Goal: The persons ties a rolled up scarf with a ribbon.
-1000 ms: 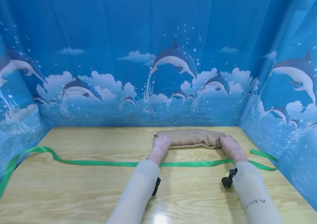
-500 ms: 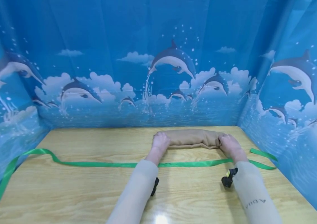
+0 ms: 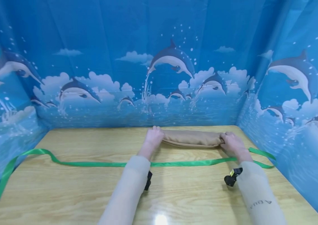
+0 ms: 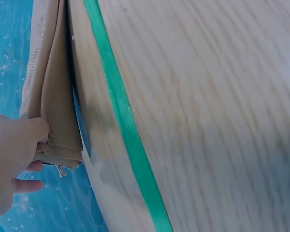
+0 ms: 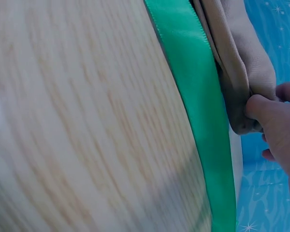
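A folded tan cloth [image 3: 191, 138] stretches in a long bundle between my two hands near the back of the table. My left hand [image 3: 154, 137] pinches its left end, and in the left wrist view the thumb [image 4: 37, 129] presses on the layered fabric, with loose threads at the corner. At the other end my right hand [image 3: 233, 144] grips the bundle; in the right wrist view the thumb [image 5: 261, 107] lies over the gathered end. Between the hands the cloth is drawn fairly straight.
A green ribbon [image 3: 91, 164] runs across the wooden table [image 3: 63, 193] in front of the cloth, curling at the right and hanging toward the left front. Blue dolphin-printed curtains [image 3: 105, 103] enclose the back and sides.
My left hand has moved left and slightly up, pulling its end of the cloth outward. The right hand shifts slightly right, and the cloth now looks longer and smoother.
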{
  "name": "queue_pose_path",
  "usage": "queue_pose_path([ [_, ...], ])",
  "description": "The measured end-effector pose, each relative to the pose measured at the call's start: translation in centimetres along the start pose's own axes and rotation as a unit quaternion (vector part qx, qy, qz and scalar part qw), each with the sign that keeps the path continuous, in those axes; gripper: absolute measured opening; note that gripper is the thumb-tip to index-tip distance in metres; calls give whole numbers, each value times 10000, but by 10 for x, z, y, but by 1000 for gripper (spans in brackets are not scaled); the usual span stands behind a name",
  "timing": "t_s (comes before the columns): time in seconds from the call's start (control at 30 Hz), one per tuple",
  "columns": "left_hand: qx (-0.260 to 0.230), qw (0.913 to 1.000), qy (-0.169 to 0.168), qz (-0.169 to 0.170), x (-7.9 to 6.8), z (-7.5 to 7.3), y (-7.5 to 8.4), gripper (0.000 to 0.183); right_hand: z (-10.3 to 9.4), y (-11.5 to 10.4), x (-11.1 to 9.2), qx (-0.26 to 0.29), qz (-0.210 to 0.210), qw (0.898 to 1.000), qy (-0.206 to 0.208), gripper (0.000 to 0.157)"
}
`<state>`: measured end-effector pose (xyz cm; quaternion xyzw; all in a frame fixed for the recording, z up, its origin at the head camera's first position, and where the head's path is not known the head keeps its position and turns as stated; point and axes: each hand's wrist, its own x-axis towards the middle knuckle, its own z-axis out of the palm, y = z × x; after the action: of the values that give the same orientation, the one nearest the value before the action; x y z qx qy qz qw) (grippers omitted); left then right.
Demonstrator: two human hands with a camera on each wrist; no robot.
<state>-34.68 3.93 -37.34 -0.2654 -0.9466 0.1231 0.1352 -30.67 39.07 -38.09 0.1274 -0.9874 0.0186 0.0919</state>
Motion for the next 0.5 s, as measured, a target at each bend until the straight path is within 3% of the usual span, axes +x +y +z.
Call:
queue_pose_path([
  [0.17, 91, 9999, 64, 62, -2, -3, -5, 23, -2, 1, 0, 110, -91, 9999, 89, 10],
  [0.5, 241, 9997, 33, 80, -3, -10, -16, 22, -13, 2, 5, -88, -778, 9946, 687, 20],
])
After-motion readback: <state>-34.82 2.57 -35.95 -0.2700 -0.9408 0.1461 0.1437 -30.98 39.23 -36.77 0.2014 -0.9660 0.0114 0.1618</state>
